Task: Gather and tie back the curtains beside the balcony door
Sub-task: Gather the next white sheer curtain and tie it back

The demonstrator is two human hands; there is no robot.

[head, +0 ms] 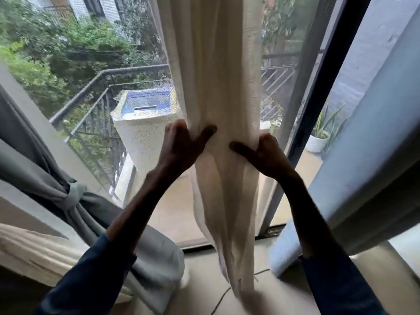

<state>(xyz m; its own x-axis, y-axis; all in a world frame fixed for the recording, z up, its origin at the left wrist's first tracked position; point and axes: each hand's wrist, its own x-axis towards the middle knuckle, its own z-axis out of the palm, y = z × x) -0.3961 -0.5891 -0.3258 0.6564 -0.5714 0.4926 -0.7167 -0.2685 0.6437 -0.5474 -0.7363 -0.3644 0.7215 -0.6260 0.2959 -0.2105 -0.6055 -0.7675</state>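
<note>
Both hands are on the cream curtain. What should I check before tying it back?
1. Left hand grips the cream curtain: ok.
2. Right hand grips it from the opposite side: ok.
3. Fabric bunched into one narrow bundle at the grip: ok.
4. Tie for this curtain within reach: cannot tell, none in view.
5. Grey curtain bound by its band: ok.
6. Pale blue curtain tied: not ok, hangs loose.
</note>
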